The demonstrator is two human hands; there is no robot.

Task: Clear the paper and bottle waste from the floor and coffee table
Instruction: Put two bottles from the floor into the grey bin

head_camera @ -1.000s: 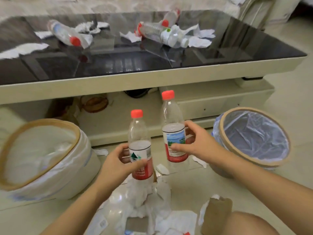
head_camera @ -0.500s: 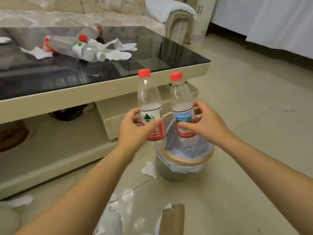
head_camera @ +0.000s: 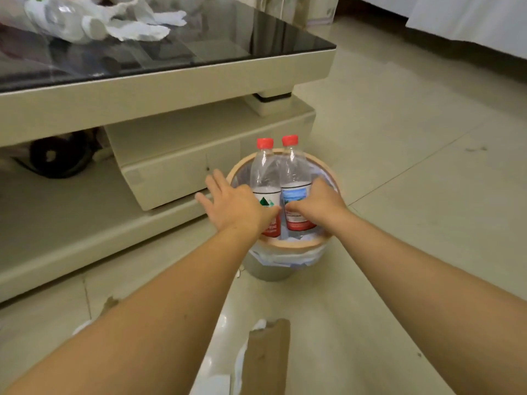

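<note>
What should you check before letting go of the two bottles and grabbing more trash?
1. Both bottles sit inside the bin: ok.
2. Left hand off the green-logo bottle: ok, fingers spread.
3. Right hand off the blue-label bottle: not ok, it grips the label.
4. Bottles standing steady once released: cannot tell.
5. Coffee table cleared: not ok, crumpled paper lies there.
6. Floor cleared: not ok, cardboard remains near the arms.
</note>
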